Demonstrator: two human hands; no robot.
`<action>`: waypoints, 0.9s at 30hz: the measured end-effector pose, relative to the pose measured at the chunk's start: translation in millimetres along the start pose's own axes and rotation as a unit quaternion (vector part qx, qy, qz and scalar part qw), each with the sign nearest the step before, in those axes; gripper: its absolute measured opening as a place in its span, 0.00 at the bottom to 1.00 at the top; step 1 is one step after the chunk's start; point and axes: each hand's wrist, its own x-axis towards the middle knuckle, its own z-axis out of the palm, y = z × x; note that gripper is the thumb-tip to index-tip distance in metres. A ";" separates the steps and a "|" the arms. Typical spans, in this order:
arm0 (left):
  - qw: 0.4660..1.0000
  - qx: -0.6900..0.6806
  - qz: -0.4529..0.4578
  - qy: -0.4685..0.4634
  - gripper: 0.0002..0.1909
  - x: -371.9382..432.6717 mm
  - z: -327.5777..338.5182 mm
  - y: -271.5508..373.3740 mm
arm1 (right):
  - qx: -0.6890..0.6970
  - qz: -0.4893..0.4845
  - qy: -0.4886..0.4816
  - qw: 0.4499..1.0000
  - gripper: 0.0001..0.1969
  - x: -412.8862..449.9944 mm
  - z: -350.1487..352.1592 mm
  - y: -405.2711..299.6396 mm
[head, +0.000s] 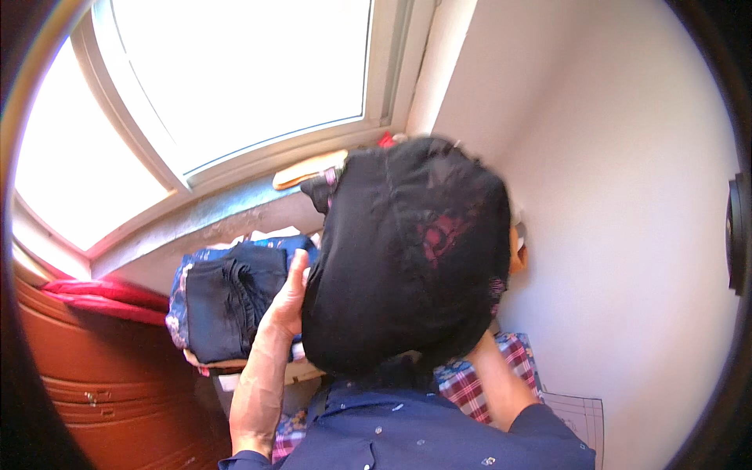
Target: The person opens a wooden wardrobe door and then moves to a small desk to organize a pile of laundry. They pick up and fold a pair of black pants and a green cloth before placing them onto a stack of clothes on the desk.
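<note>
A bundle of black cloth [376, 258] with a pinkish-red patch on its right part is held up before my chest. My left hand [286, 302] presses against its left side, thumb up, the other fingers hidden behind the cloth. From the right, my right hand [483, 346] reaches to the bundle's lower right edge; its fingers are hidden. Left of the bundle, folded dark garments [214, 314] lie on a blue floral cloth [178, 294] in a stack.
A large window [247, 64] rises behind its sill [223, 208], where a yellow cloth [311, 168] lies. Red fabric [111, 298] rests above a brown wooden cabinet [111, 376] at left. Checked cloth [464, 390] lies below right, beside a pale wall [617, 235].
</note>
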 end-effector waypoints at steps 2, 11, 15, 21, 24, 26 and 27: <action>0.996 0.017 0.004 0.089 0.36 -1.6 -1.8 -5.4 | 0.075 0.048 -0.001 0.996 0.26 -16.1 -16.4 37.8; 0.984 0.102 0.134 0.054 0.14 -19.8 15.9 11.9 | 0.145 0.006 0.091 0.985 0.33 -20.0 -39.9 13.1; 0.981 0.118 0.147 0.049 0.20 -41.1 33.6 15.9 | 0.158 0.072 0.075 0.982 0.38 -36.4 -44.2 49.2; 0.976 0.129 0.153 0.087 0.22 -54.0 19.8 12.4 | 0.113 0.313 0.049 0.942 0.55 -51.5 -46.8 91.2; 0.969 0.199 0.122 0.086 0.21 -64.5 16.8 18.2 | 0.109 0.324 0.053 0.938 0.52 -57.3 -41.1 84.6; 0.968 0.204 0.113 0.090 0.20 -66.8 21.3 20.0 | 0.069 0.301 0.096 0.946 0.40 -59.2 -44.5 79.9; 0.970 0.202 0.117 0.063 0.20 -68.3 18.3 19.4 | 0.032 0.273 0.140 0.951 0.32 -59.8 -48.6 78.3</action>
